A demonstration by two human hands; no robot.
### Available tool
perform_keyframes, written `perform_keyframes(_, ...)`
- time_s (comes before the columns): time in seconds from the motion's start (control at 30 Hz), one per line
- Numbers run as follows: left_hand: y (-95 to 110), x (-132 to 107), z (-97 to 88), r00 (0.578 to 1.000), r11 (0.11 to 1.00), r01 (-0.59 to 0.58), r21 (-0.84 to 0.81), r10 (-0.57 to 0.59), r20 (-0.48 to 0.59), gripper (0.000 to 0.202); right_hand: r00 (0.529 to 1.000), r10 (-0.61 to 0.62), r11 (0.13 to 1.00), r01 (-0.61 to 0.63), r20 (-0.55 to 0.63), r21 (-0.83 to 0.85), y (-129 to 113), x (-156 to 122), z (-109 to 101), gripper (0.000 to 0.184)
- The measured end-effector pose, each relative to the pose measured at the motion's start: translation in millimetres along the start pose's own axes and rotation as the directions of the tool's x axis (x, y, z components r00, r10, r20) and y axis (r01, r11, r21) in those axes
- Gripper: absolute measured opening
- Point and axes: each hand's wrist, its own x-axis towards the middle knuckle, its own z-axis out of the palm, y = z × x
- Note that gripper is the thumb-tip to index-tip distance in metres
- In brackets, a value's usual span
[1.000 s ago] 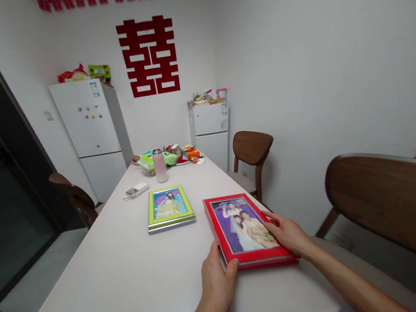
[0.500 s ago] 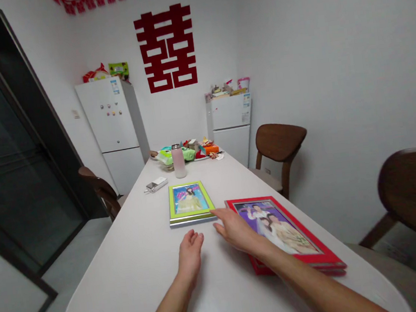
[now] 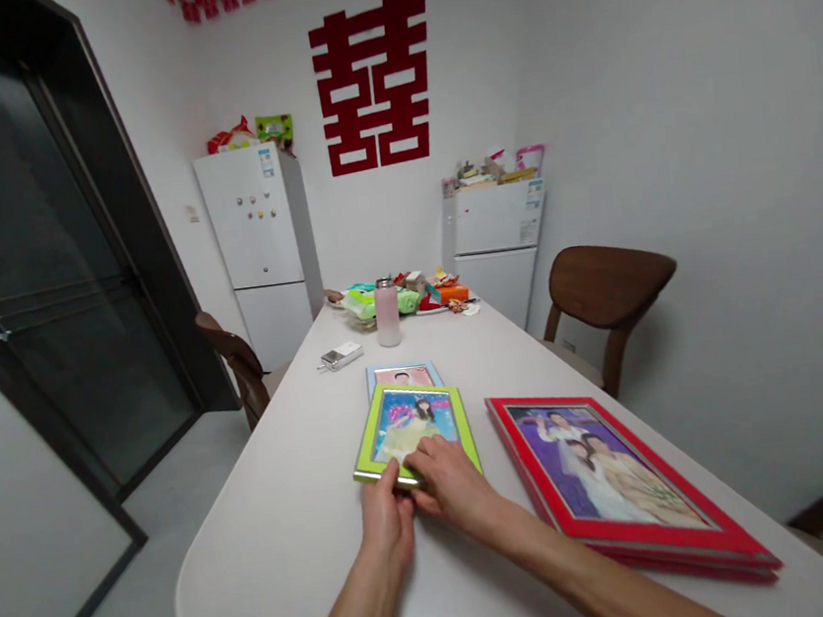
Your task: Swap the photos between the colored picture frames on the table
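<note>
White table [image 3: 284, 561]: both forearms are stretched over its near end; both hands are set down close together on it
Left hand [image 3: 386, 511]: closed at the near-left corner of the green frame [image 3: 415, 417]; the thumb is pressed on the border and the fingers are curled at the edge, so the corner is pinched
Right hand [image 3: 452, 479]: set touching the left hand, on the same near border; it is laid on top with the fingers loosely bent and nothing enclosed
Green frame: lies on the table directly ahead of both hands, tilted a little to the right; a colour portrait is shown in it; its far edge is lapped over a blue frame [image 3: 402, 376]
Blue frame: just beyond the green one and partly covered by it; only the far strip is seen
Red frame [image 3: 626, 497]: to the right of the right hand, near but apart from it; it is larger, laid flat at an angle, with a second red edge seen beneath it
Silver device [image 3: 341, 356]: beyond the frames, ahead and left of the hands
Pink bottle [image 3: 386, 312]: stood upright farther off, ahead of the hands; coloured packets [image 3: 410, 296] are heaped behind it
Wooden chairs: one [image 3: 607, 291] is placed right of the table; one [image 3: 234, 353] left
White fridges: a tall one [image 3: 260, 237] and a short one [image 3: 497, 239] are stood against the far wall; a red paper character [image 3: 372, 83] is fixed above, between them
</note>
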Motion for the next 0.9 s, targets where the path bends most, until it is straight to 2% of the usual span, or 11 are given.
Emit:
perform_keyframes(0.07, 4.9, -13.0, 1.6, 0.998, 0.998, -0.066, -0.011, 0.066, 0.021, 0.018, 0.999, 0.003, 0.989, 0.002, -0.039, 0.145, -7.6, -12.5, -3.9, 0.020)
perform_keyframes(0.17, 18.4, -36.9, 1.7, 0.991, 0.992, -0.125, 0.030, 0.124, 0.045, 0.028, 0.981, 0.127, 0.909, -0.057, -0.144, 0.414, -11.9, -21.7, -12.6, 0.037)
perform_keyframes(0.27, 34.5, -64.7, 2.1, 0.967, 0.929, -0.247, 0.276, 0.219, 0.129, 0.029, 0.933, 0.321, 0.720, -0.130, -0.161, 0.682, -14.5, -29.1, -27.4, 0.050)
perform_keyframes(0.33, 41.5, -83.4, 2.3, 0.915, 0.758, -0.397, 0.517, 0.286, 0.284, 0.028, 0.899, 0.424, 0.528, -0.148, -0.108, 0.836, -17.3, -38.7, -39.8, 0.055)
perform_keyframes(0.4, 42.4, -99.3, 0.7, 0.805, 0.509, -0.591, 0.626, 0.323, 0.497, 0.035, 0.875, 0.484, 0.316, -0.143, -0.029, 0.938, -19.9, -52.0, -51.7, 0.058)
perform_keyframes(0.5, 33.9, -113.2, -6.2, 0.517, 0.121, -0.854, 0.506, 0.307, 0.799, 0.056, 0.842, 0.528, 0.055, -0.160, 0.107, 0.986, -20.2, -72.2, -62.3, 0.062)
perform_keyframes(0.57, 25.1, -116.1, -11.9, 0.375, -0.085, -0.912, 0.401, 0.223, 0.900, 0.061, 0.833, 0.523, -0.031, -0.191, 0.179, 0.981, -17.0, -81.1, -62.3, 0.066)
perform_keyframes(0.63, 16.1, -115.9, -16.5, 0.339, -0.229, -0.905, 0.357, 0.117, 0.934, 0.060, 0.855, 0.472, -0.040, -0.223, 0.215, 0.974, -11.5, -85.3, -57.0, 0.067)
perform_keyframes(0.73, 3.6, -113.0, -20.7, 0.366, -0.374, -0.863, 0.340, 0.000, 0.931, 0.053, 0.884, 0.401, 0.075, -0.295, 0.242, 0.952, 0.2, -85.4, -42.0, 0.061)
perform_keyframes(0.83, -7.2, -109.1, -24.4, 0.389, -0.460, -0.824, 0.331, -0.036, 0.920, 0.042, 0.874, 0.449, 0.386, -0.377, 0.186, 0.842, 12.7, -83.5, -24.2, 0.060)
perform_keyframes(0.9, -12.4, -107.1, -27.2, 0.392, -0.489, -0.813, 0.315, -0.061, 0.918, 0.039, 0.873, 0.477, 0.620, -0.419, 0.105, 0.664, 19.0, -82.8, -14.5, 0.059)
